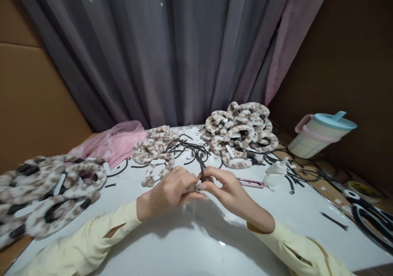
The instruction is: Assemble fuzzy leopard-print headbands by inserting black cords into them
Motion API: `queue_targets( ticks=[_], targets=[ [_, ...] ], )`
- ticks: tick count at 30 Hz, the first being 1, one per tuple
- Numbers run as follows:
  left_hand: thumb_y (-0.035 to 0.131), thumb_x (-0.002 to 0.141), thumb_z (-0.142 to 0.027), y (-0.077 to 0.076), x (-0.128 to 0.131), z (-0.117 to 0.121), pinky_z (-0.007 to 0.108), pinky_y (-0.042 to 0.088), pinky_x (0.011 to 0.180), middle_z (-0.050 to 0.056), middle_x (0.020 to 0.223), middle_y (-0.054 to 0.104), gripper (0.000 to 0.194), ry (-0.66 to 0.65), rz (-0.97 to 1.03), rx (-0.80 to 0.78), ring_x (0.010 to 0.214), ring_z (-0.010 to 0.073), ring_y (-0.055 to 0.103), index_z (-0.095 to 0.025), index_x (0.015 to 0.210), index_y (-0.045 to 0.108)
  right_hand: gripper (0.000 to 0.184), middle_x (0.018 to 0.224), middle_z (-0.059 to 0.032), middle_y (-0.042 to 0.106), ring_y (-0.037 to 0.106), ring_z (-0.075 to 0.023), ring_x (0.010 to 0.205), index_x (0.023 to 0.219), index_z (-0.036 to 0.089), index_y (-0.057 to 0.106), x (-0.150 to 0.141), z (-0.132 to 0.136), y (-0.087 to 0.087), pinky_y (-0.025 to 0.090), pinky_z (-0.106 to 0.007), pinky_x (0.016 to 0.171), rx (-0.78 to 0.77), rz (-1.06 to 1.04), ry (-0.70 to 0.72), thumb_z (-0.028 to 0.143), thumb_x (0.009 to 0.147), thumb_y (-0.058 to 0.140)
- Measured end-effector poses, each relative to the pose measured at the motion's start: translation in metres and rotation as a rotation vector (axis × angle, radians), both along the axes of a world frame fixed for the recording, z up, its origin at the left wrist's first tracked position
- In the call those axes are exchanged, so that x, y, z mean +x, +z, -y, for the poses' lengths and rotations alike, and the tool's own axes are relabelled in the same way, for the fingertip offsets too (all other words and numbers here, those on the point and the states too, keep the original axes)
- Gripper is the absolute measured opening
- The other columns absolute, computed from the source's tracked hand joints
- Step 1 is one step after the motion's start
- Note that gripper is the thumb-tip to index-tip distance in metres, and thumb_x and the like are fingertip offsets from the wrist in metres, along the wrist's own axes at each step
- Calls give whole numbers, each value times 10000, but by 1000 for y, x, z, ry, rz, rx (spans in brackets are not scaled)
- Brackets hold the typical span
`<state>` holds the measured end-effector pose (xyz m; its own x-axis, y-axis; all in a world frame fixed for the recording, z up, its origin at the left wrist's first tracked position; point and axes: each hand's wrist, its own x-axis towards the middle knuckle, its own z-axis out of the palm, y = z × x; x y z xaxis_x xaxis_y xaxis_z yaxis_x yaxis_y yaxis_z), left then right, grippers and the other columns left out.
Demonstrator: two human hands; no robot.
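Pinching a black band [202, 170] between both hands — left hand [172, 190], right hand [229, 190].

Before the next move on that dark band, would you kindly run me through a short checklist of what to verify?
1. Both hands on the work: left hand and right hand meet at the dark band. Ok.
2. Fuzzy end pinched between the fingertips: a small pale bit shows there, grip partly hidden. Cannot tell.
3. Pink thread snips within reach: lying just beyond the right hand. Ok.
4. Spare dark bands: loose heap behind the hands. Ok.
5. Finished fuzzy headbands out of the way: piled at the far edge. Ok.
6. Small white bottle: whether capped or not is unclear. Cannot tell.
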<state>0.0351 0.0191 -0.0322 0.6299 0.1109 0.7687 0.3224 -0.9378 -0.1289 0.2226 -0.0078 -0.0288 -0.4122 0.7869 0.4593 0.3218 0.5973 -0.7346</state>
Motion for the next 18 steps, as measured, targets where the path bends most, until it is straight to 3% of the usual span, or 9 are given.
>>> queue_targets(
  ticks=[3, 7, 12, 15, 18],
  targets=[
    [487, 804, -558, -2, 2, 4, 253, 436, 593, 21, 729, 537, 415, 128, 43, -350, 659, 142, 508, -163, 926, 456, 115, 672, -6, 526, 483, -145, 656, 774, 194, 522, -5, 1, -8, 387, -269, 641, 251, -16, -121, 236, 880, 503],
    [322, 857, -599, 3, 14, 13, 270, 406, 606, 27, 719, 546, 455, 224, -4, -721, 676, 167, 517, -177, 829, 488, 77, 758, -35, 572, 506, -182, 792, 879, 196, 536, -9, 1, -17, 405, -317, 711, 441, -106, -222, 125, 859, 515],
    [204, 901, -559, 2, 35, 17, 243, 361, 545, -18, 564, 484, 489, 146, 253, -1287, 535, 119, 469, -183, 681, 427, 128, 744, -31, 608, 492, -195, 795, 902, 194, 530, -12, -3, -26, 387, -334, 716, 601, -43, -364, 83, 838, 537],
    [342, 845, -602, 1, 42, 13, 208, 290, 459, -58, 538, 389, 454, 69, 382, -1554, 468, 79, 385, -184, 676, 391, 75, 724, -32, 609, 499, -196, 772, 905, 180, 525, -13, -7, -30, 365, -333, 701, 696, 15, -442, 127, 855, 540],
    [476, 763, -625, 2, 42, 8, 186, 209, 426, -84, 567, 297, 461, -24, 463, -1681, 450, 46, 284, -186, 683, 358, 35, 728, -38, 613, 503, -193, 772, 900, 167, 528, -13, -9, -30, 356, -329, 700, 726, 45, -467, 151, 869, 532]
  ],
)
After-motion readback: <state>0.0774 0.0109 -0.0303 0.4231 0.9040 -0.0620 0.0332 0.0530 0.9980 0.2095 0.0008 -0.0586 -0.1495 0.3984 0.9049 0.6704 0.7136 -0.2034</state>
